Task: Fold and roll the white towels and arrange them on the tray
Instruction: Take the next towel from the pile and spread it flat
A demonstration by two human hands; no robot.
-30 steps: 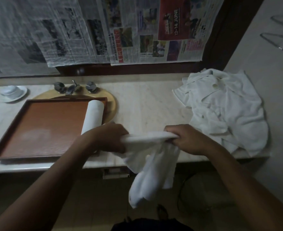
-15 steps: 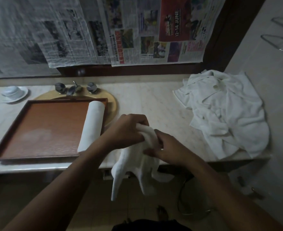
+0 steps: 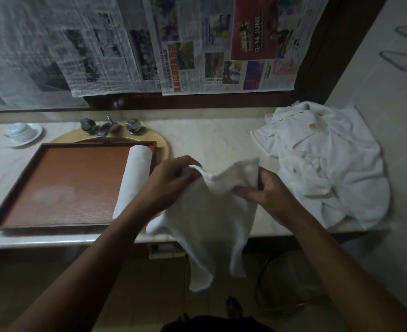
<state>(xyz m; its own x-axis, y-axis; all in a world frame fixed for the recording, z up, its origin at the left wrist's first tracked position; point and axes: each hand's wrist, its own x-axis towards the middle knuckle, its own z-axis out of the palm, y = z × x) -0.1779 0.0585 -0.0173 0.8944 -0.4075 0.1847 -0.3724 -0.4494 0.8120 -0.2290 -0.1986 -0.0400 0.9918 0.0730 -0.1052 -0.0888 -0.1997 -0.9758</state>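
Counter (image 3: 216,144) under newspapers (image 3: 101,44) bears tray (image 3: 54,224), towel pile (image 3: 329,168); left hand (image 3: 171,185) and right hand (image 3: 269,195) fingers (image 3: 245,193) pinch towel (image 3: 212,216).

I see a pale marble worktop (image 3: 216,144) carrying a brown wooden tray (image 3: 54,226), set partly over a round yellowish basin (image 3: 163,149). Just behind the tray stands a chrome tap (image 3: 107,128). Behind the tray's left corner sits a white cup (image 3: 19,130) on a saucer (image 3: 33,137). Well right of the tray lies a heap of white towels (image 3: 329,168).

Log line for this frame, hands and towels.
towel: unfolded, hanging | left hand: grips it | right hand: grips it | tray: one rolled towel | towel pile: on counter
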